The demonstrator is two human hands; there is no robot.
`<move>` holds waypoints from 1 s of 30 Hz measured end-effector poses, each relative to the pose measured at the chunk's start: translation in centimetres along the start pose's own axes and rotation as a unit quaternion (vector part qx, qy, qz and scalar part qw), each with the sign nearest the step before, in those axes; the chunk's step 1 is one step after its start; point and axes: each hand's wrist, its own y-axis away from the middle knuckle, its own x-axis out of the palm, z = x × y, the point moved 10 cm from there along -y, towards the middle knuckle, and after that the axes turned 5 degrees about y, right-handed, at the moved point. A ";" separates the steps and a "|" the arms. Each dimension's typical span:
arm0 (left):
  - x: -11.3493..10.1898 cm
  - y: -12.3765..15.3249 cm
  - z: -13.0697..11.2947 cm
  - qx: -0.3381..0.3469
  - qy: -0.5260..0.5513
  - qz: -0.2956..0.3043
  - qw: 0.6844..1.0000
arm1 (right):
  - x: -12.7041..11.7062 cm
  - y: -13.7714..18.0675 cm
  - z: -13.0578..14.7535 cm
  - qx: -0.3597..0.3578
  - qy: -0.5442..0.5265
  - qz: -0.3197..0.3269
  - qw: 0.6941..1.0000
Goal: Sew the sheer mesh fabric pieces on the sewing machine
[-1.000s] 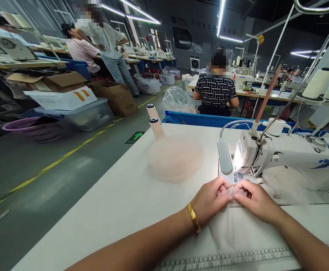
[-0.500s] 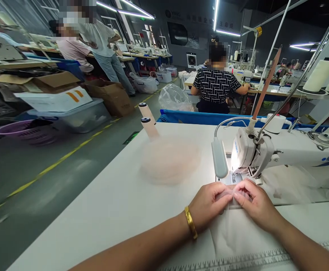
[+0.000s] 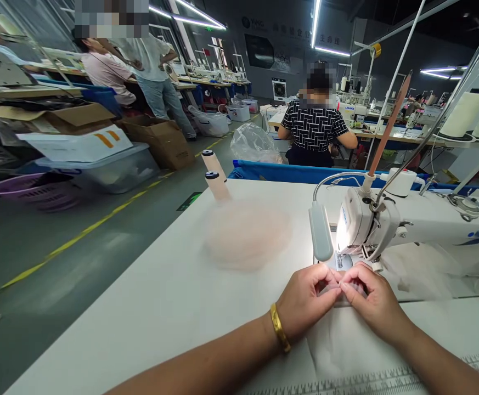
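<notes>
My left hand (image 3: 305,299) and my right hand (image 3: 371,302) meet fingertip to fingertip just in front of the needle of a white sewing machine (image 3: 387,219). Both pinch the edge of a thin, sheer pale fabric piece (image 3: 346,340) that lies flat on the white table (image 3: 148,307) and runs back toward me. A gold bangle (image 3: 279,328) sits on my left wrist. The machine's lamp (image 3: 320,238) lights the spot under the needle.
A round heap of sheer peach fabric (image 3: 247,233) and two thread cones (image 3: 217,175) lie left of the machine. White thread cones (image 3: 473,115) stand at right. A seated person (image 3: 314,129) works ahead; other people and boxes (image 3: 161,140) line the aisle at left.
My two hands have closed together, fingertips now touching over the fabric edge and slightly nearer the needle. The view has shifted a little.
</notes>
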 end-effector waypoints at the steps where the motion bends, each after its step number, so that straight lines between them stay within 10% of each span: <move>1: 0.0 0.0 0.1 -0.003 0.000 -0.001 1.000 | 0.0 0.0 0.1 -0.004 0.004 -0.002 1.000; 30: 0.2 0.1 1.6 -0.099 0.042 0.008 0.994 | -0.7 0.3 1.2 -0.040 0.026 -0.033 0.998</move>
